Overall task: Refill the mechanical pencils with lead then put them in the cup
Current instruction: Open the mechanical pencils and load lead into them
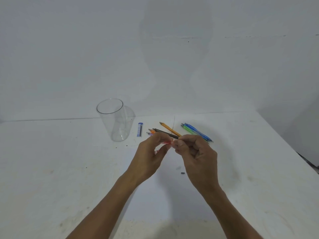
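Head view: left hand [151, 152] pinching translucent red mechanical pencil [166, 143], barrel running diagonally, upper end pointing toward right hand [195, 152]. Right hand's fingertips closing at that end, just touching; whether holding lead or cap, cannot tell. Both hands hovering above white table [69, 169]. Clear plastic cup [114, 121] standing upright, well left of hands, nearer left hand, holding nothing. Blue lead case [140, 129] lying beside cup. Remaining pencils – black [164, 132], yellow [170, 129], green-blue pair [196, 131] – lying behind hands. Small dark cap-like piece [182, 173] resting on table.
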A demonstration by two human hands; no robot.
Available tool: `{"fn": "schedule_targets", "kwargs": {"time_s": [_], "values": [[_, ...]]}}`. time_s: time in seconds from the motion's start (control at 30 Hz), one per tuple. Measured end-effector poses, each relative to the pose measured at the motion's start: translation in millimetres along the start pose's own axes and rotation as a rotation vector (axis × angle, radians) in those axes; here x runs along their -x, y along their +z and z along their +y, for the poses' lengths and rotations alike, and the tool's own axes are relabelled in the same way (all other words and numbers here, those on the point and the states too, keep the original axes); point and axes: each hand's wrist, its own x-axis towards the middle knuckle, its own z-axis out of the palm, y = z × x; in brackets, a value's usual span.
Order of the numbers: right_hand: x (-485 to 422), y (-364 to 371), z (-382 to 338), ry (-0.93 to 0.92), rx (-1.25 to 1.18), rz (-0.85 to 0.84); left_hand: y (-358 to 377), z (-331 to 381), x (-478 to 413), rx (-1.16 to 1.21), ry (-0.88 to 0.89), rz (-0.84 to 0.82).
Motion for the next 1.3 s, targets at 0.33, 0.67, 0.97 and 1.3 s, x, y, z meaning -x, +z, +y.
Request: {"fn": "schedule_targets", "kwargs": {"time_s": [0.33, 0.67, 0.97, 1.3], "values": [[-1.8, 1.7, 7.6, -0.016, 0.046, -0.018, 0.7, -7.3, -3.3, 0.034, 0.005, -0.009], [-2.8, 1.8, 5.3, -0.037, 0.087, -0.02, 1.0, -6.2, -5.2, -0.047, 0.014, -0.014], [-3.8, 3.6, 6.3, 0.0, 0.079, -0.003, 0.9, -8.9, -6.2, -0.109, 0.006, -0.014], [-4.7, 2.3, 11.8, -0.022, 0.133, -0.01, 0.0, -4.9, -5.6, -0.148, 0.036, -0.01]]}}
